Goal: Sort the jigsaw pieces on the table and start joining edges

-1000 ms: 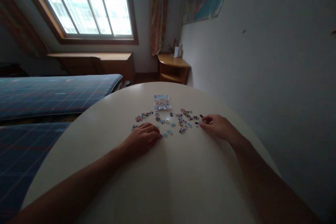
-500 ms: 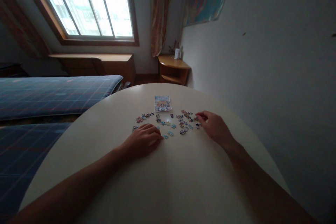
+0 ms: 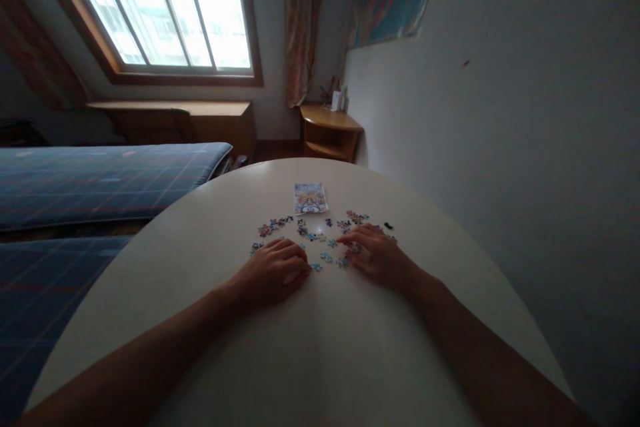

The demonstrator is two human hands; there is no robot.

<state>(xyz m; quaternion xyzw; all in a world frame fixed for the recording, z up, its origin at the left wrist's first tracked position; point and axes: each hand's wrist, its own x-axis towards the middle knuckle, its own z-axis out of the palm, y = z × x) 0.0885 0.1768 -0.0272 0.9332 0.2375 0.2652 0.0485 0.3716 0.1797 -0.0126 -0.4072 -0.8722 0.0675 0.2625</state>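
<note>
Jigsaw pieces lie loose on a white round table [image 3: 320, 347]. My left hand [image 3: 275, 268] rests palm down, fingers loosely bent and lying on the table, with its fingertips at a light-blue jigsaw piece [image 3: 316, 267]. My right hand [image 3: 376, 255] lies low over the right-hand pieces and covers part of them. Its index finger reaches to a blue-green piece [image 3: 332, 243], and its thumb is apart from it, near another pale piece [image 3: 343, 261]. A light-blue piece [image 3: 327, 257] sits between the hands. Beyond them lies a small printed picture sheet [image 3: 310, 199].
A cluster of darker pieces [image 3: 273, 224] lies beyond my left hand, and more pieces [image 3: 357, 217] lie past my right. One dark piece [image 3: 389, 225] sits farther right. A plaid mattress [image 3: 110, 180] is at the left, a corner shelf [image 3: 331, 119] behind the table.
My right hand has moved left and nearer from the right-hand pieces, its fingers now spread over the pieces. A dark piece now lies farther right. My left hand has barely moved.
</note>
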